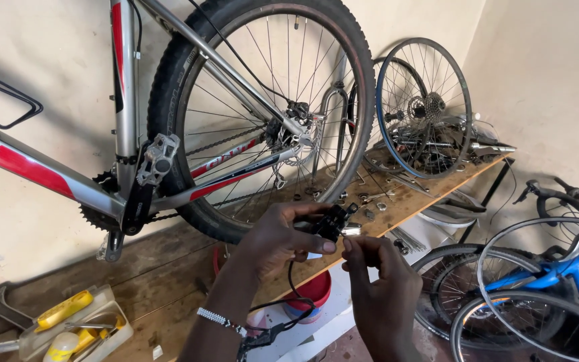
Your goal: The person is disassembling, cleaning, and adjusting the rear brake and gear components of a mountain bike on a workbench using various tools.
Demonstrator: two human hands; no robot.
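— What's in the hands?

— A small black brake part [332,221], held up over the table [169,281] edge, just in front of the rear wheel [263,114] of the grey-and-red bike [48,174]. The left hand [279,238] has its fingers [316,245] curled around the part, gripping it from the left. A black cable [294,295] hangs down from there.

— And the right?

— The right hand [383,281] comes up from below; its fingers [353,247] are pressed together at the tips, pinching a small silver piece [352,230] at the part's right side. The two hands nearly touch.

— Anything round about?

— Small bolts [370,204] lie scattered on the table beyond the hands. A loose wheel [423,107] leans on the wall at the far end. A tray [68,325] with yellow-handled tools sits near left. A red bowl [313,291] shows under the table, and a blue bike [557,275] lies on the right.
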